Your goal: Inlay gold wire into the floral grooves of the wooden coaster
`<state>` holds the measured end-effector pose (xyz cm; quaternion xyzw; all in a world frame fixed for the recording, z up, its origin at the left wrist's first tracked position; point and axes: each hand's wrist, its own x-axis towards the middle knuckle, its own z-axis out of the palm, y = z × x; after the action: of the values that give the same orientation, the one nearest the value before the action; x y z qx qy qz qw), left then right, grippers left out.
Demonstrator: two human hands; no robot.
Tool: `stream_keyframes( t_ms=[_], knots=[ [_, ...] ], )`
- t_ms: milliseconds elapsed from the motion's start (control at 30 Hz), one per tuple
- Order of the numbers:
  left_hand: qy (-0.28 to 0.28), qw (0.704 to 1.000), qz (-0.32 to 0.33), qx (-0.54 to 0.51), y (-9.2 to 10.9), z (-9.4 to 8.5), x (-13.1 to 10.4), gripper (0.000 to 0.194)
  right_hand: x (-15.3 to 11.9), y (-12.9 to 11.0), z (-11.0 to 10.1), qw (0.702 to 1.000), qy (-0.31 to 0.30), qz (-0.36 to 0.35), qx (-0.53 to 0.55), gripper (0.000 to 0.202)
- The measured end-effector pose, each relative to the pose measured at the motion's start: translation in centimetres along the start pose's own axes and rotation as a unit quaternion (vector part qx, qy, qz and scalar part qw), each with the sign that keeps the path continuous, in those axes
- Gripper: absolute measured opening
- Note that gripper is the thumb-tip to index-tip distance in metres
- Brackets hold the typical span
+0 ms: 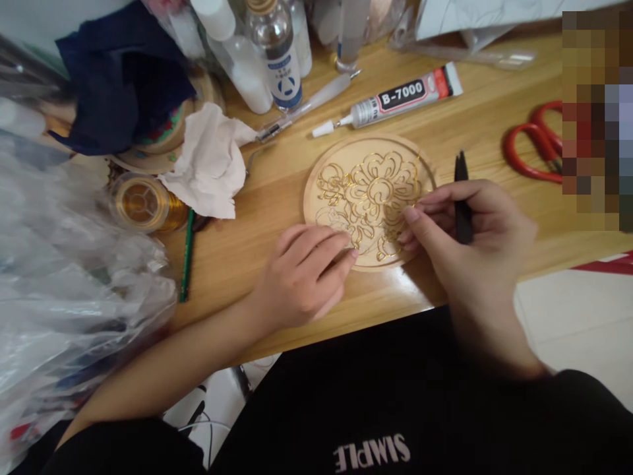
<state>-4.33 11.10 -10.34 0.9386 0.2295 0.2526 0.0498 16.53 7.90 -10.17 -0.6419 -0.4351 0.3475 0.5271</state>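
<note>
A round wooden plate (316, 178) lies on the table, with a floral pattern of gold wire (380, 191) on its face. My left hand (309, 270) rests at the plate's lower left rim, fingers bent and close together; nothing can be made out in it. Over the plate's right side, my right hand (465, 244) pinches thumb and fingertips around the gold wire, a thin strand of which rises near the fingertips. Black tweezers (463, 204) are tucked between fingers of the same hand, tips pointing away from me.
Behind the plate lie a B-7000 glue tube (403, 95) and a pen-like tool (321, 95). Red-handled scissors (531, 148) are at right. At left are crumpled tissue (212, 161), a gold wire spool (143, 201), a green pencil (187, 257) and plastic bags (64, 284). Bottles (279, 56) stand behind.
</note>
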Motion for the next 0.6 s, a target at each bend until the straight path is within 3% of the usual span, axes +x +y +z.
stream_keyframes(
  t_ms=[233, 433, 533, 600],
  knots=[
    [0.000, 0.996, 0.037, 0.082, 0.72, -0.04, -0.06, 0.014, -0.11, 0.06, 0.09, 1.000, 0.007, 0.005, -0.014, 0.015],
    [-0.009, 0.996, 0.043, 0.083, 0.65, -0.26, 0.14, 0.015, -0.08, 0.28, 0.17, 0.999, 0.007, -0.006, -0.036, 0.019],
    [-0.005, 0.997, 0.035, 0.071, 0.65, -0.09, -0.07, 0.016, -0.26, 0.10, 0.43, 0.999, 0.033, -0.022, -0.019, 0.026],
    [-0.004, 0.997, 0.032, 0.066, 0.64, -0.05, -0.12, 0.016, -0.66, -0.25, 0.41, 0.994, 0.089, -0.058, -0.020, 0.030]
  ],
)
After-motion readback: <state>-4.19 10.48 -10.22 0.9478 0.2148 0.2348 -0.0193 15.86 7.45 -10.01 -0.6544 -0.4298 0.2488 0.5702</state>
